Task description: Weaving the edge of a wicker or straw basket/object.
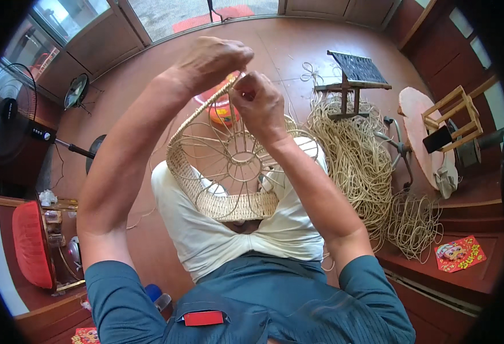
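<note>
We look out from the wearer's head through the left of two side-by-side fisheye cameras, facing steeply down and forward. The dark green shirt (252, 304) lies closest beneath us, along the lower edge; the woven basket (229, 207), left hand (220, 57) and right hand (259, 108) are near, around and above centre. Farther off, we see floor (275, 54) reaching door panels (111, 43), with straight edges bowing toward our dark rim.

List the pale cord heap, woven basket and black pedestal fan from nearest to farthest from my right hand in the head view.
1. Woven basket: on the lap, its rim at the right hand.
2. Pale cord heap: floor, right side.
3. Black pedestal fan: far left.
</note>
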